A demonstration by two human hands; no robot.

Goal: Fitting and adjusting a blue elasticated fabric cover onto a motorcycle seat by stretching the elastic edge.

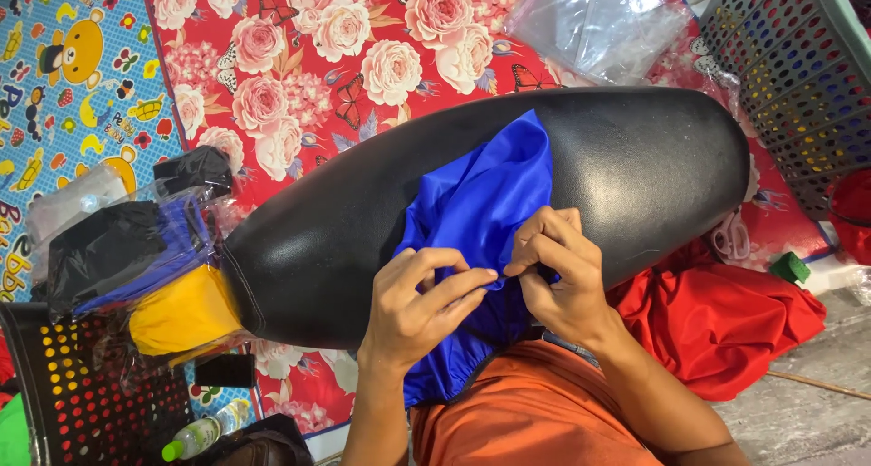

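— Floor covering? Report it.
— Rose-print red sheet (299, 58) under a black seat (635, 166) lying across my lap.
— And the blue cloth (481, 194)?
— Draped over the seat; my left hand (417, 307) and right hand (558, 275) both pinch its edge, fingertips nearly touching.
— Packages?
— Clear bagged black, blue and yellow bundles (136, 266) at left; grey perforated basket (798, 76) upper right.
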